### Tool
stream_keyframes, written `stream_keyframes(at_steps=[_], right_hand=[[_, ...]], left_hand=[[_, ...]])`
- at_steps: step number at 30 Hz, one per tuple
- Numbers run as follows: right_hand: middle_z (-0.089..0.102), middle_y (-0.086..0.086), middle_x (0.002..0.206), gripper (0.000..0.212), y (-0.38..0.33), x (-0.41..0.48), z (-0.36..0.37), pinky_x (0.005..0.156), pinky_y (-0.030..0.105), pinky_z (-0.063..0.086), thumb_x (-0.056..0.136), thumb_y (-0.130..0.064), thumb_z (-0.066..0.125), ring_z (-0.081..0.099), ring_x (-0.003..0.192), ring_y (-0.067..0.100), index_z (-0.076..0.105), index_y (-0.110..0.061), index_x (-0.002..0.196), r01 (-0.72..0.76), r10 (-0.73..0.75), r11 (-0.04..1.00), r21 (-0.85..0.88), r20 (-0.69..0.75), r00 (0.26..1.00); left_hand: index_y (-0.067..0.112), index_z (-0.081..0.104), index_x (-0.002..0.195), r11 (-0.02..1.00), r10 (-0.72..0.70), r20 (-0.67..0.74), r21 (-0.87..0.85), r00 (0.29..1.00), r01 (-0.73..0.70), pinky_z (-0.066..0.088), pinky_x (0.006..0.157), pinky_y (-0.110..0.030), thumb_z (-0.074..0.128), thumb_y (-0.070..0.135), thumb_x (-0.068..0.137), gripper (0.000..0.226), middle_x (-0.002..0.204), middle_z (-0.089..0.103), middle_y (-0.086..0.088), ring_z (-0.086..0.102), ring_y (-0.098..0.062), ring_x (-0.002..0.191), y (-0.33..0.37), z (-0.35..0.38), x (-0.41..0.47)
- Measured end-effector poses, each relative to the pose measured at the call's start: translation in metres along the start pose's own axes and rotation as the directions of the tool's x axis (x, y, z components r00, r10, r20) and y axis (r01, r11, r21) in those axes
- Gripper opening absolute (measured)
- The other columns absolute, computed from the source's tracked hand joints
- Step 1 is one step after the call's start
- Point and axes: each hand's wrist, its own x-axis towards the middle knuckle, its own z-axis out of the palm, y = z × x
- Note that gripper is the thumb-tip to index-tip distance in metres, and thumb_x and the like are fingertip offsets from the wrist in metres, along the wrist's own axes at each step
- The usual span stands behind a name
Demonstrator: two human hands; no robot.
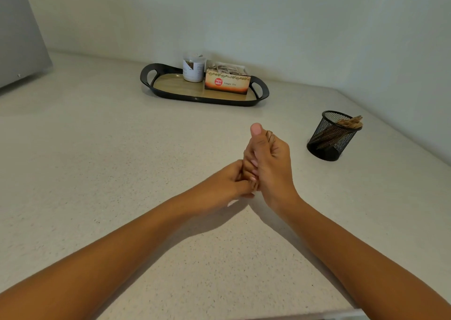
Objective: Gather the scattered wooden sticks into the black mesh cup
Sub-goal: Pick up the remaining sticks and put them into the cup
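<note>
The right hand (268, 163) grips a near-upright bundle of wooden sticks (269, 134), the left hand (229, 180) pinches its lower ends, and the black mesh cup (332, 136) stands on the tabletop (122, 149) at two o'clock, nearer the right hand.

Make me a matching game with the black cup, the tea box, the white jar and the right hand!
Things:
1. mesh cup
2. tea box
3. white jar
4. right hand

Places or states:
A. on the tray, just left of the orange box
B. grips a bundle of wooden sticks
C. standing on the counter, off the tray
D. on the tray's right end

Pairs: 1-C, 2-D, 3-A, 4-B.
</note>
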Motion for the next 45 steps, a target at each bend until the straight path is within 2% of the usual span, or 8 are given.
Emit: stream_keyframes(at_steps=[2,10,15,24,34,37,39,45], right_hand=[[0.040,0.001,0.043,0.052,0.000,-0.001,0.000,0.038,0.018,0.034,0.087,-0.050,0.051,0.035,0.034,0.012,0.042,-0.009,0.056,0.017,-0.017,1.000,-0.026,0.004,1.000],[0.058,0.000,0.067,0.043,-0.007,0.005,-0.003,0.067,0.015,0.047,0.092,-0.043,0.048,0.055,0.066,0.009,0.060,-0.006,0.073,0.083,-0.082,0.970,-0.230,0.011,0.997],[0.065,0.001,0.086,0.024,-0.017,0.009,-0.011,0.078,0.022,0.051,0.102,-0.021,0.040,0.062,0.081,0.011,0.056,-0.005,0.095,0.130,-0.086,0.944,-0.302,0.156,0.984],[0.068,-0.001,0.086,0.007,-0.036,0.018,-0.033,0.074,0.026,0.057,0.087,-0.009,0.066,0.067,0.072,0.013,0.068,-0.011,0.094,0.229,-0.124,0.775,-0.589,0.214,0.969],[0.074,0.000,0.082,0.013,-0.046,0.021,-0.038,0.077,0.020,0.056,0.079,-0.007,0.073,0.071,0.071,0.010,0.076,-0.014,0.090,0.077,-0.107,0.744,-0.664,-0.004,0.994],[0.074,0.001,0.078,0.013,-0.054,0.033,-0.055,0.071,0.017,0.055,0.078,-0.006,0.074,0.071,0.068,0.009,0.076,-0.014,0.088,0.017,-0.144,0.723,-0.691,-0.127,0.981],[0.072,0.003,0.074,0.014,-0.062,0.042,-0.072,0.067,0.017,0.054,0.078,-0.003,0.073,0.071,0.067,0.012,0.077,-0.013,0.087,0.018,-0.251,0.687,-0.727,-0.213,0.944],[0.070,0.011,0.080,0.027,-0.083,0.071,-0.129,0.068,0.027,0.051,0.079,0.005,0.052,0.067,0.075,0.022,0.075,-0.004,0.089,-0.036,-0.581,0.426,-0.904,-0.304,0.755]], left_hand=[[0.003,0.050,0.105,0.998,0.001,0.026,0.064,1.000,-0.003,0.046,0.099,-0.041,0.047,0.006,0.095,0.011,0.094,0.057,-0.010,0.055,-0.022,0.095,-0.004,0.002,0.000],[0.011,0.045,0.084,0.994,0.071,-0.077,0.087,0.995,-0.064,0.042,0.059,-0.028,0.029,0.015,0.103,0.025,0.068,0.039,0.002,0.039,-0.010,0.059,-0.004,-0.003,0.003],[0.011,0.047,0.080,0.993,0.031,-0.104,-0.114,0.994,-0.043,0.038,0.048,-0.019,0.027,0.013,0.102,0.030,0.064,0.036,0.001,0.034,-0.007,0.051,-0.001,-0.017,0.007],[0.010,0.049,0.075,0.989,-0.068,-0.213,-0.142,0.975,0.038,0.026,0.044,-0.020,0.028,0.015,0.102,0.035,0.059,0.037,0.002,0.030,-0.005,0.043,0.000,-0.030,0.006],[0.014,0.064,0.083,0.999,0.028,-0.321,0.045,0.947,-0.014,0.037,0.053,-0.023,0.035,0.021,0.101,0.034,0.065,0.051,0.000,0.045,-0.012,0.056,-0.013,-0.039,0.008],[0.016,0.067,0.097,0.952,0.202,-0.454,0.300,0.868,-0.065,0.043,0.061,-0.007,0.040,0.017,0.100,0.027,0.082,0.063,0.002,0.059,0.001,0.068,-0.021,-0.033,0.005],[0.020,0.063,0.108,0.865,0.250,-0.416,0.503,0.874,-0.008,0.041,0.075,-0.003,0.040,0.020,0.100,0.024,0.101,0.065,0.006,0.059,0.005,0.086,-0.022,-0.035,0.006],[0.019,0.063,0.117,0.681,0.260,-0.325,0.729,0.909,0.066,0.037,0.103,-0.033,0.038,0.022,0.100,0.030,0.122,0.058,0.002,0.050,-0.013,0.114,-0.033,-0.037,0.011]])
